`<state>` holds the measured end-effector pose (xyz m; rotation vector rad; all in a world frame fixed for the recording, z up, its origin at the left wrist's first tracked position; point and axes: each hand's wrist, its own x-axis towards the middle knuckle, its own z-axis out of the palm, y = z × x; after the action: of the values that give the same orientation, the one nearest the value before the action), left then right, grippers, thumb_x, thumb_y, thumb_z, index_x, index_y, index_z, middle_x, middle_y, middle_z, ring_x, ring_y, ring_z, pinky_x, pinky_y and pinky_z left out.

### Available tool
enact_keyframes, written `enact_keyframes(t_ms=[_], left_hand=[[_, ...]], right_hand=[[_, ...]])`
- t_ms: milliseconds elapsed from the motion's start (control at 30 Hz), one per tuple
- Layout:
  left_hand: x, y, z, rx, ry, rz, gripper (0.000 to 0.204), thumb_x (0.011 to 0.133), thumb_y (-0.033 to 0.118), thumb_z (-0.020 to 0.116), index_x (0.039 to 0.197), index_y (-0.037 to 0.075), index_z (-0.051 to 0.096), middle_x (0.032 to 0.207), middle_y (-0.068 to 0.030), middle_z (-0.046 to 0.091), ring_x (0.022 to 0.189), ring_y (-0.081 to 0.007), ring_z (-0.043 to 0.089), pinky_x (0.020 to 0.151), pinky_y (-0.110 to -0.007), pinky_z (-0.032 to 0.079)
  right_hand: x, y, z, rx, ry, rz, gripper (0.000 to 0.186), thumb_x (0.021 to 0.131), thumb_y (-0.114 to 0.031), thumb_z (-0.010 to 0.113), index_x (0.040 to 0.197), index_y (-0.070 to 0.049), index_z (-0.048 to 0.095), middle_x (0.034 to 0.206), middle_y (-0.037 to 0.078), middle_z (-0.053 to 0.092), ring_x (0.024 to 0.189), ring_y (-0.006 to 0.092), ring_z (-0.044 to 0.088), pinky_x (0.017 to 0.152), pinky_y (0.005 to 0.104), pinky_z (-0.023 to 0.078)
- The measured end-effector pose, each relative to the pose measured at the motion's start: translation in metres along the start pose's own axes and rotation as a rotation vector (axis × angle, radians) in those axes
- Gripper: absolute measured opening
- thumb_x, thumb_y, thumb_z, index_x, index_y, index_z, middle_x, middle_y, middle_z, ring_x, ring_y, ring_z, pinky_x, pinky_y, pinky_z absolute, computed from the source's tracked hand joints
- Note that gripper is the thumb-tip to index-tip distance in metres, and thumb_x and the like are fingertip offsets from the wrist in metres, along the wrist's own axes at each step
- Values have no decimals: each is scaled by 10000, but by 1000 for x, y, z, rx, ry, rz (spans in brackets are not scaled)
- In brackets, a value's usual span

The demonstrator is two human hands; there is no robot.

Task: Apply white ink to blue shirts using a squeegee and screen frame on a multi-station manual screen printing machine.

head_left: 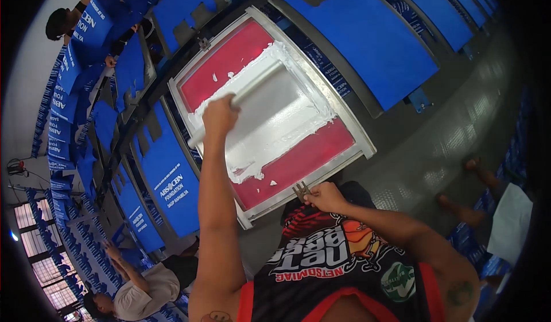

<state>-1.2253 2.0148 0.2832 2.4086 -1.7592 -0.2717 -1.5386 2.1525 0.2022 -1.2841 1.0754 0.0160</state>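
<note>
A screen-printing frame [351,150] with a pale border lies before me, its mesh [221,64] red at the far and near ends. White ink [287,128] covers the middle, with thick ridges and smears round its edges. My left hand [221,115] is closed round a long pale squeegee [256,85], slanted across the inked area. At the frame's near edge, the fingers of my right hand [324,197] are closed on a small metal bracket [301,191]. Whether the bracket is fixed to the frame, I cannot tell.
Printing boards with blue cut fabric pieces [356,32] flank the frame in rows. Printed blue pieces [63,121] hang at the left. One person [63,24] handles blue fabric at the upper left; another [138,287] is at the lower left. A person's limbs [459,207] show at the right.
</note>
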Motion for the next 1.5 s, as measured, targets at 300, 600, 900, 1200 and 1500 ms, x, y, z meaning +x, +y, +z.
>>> enact_keyframes(t_ms=[300, 600, 900, 1200, 1500], left_hand=[[-65, 11, 79, -63, 320, 205, 289, 731, 36, 602, 1008, 108, 637, 874, -116, 647, 806, -338, 626, 658, -453, 504], [-101, 25, -24, -244, 26, -69, 354, 753, 167, 698, 1077, 44, 628, 826, -236, 661, 819, -389, 652, 730, -429, 511], [-80, -123, 6, -1086, 102, -487, 448, 886, 304, 662, 1132, -54, 554, 997, -163, 663, 810, -263, 674, 701, -368, 549], [-98, -177, 79, -1698, 158, -657, 497, 872, 232, 671, 1264, -17, 494, 1088, -174, 638, 911, -297, 656, 777, -417, 553], [-90, -82, -1, -1615, 180, -534, 454, 856, 154, 657, 1224, -56, 495, 1075, -193, 636, 908, -310, 665, 755, -426, 570]], right_hand=[[5, 10, -2, 46, -26, 45, 192, 866, -187, 634, 898, -19, 720, 740, 72, 712, 605, 116, 663, 589, 261, 513], [7, 6, -6, -55, -32, -53, 196, 866, -184, 638, 887, -4, 711, 719, 74, 704, 593, 106, 646, 576, 262, 507], [11, 5, -23, -285, -96, -145, 333, 890, -322, 596, 886, -8, 707, 723, 128, 688, 654, 221, 656, 645, 340, 510], [77, -15, -178, -405, 758, -3, 713, 922, -631, 343, 1115, -17, 651, 1128, 276, 608, 1123, 418, 544, 964, 435, 403], [22, -47, -198, -15, 795, 61, 729, 911, -621, 410, 1059, 51, 652, 1018, 266, 656, 1022, 384, 619, 880, 417, 452]])
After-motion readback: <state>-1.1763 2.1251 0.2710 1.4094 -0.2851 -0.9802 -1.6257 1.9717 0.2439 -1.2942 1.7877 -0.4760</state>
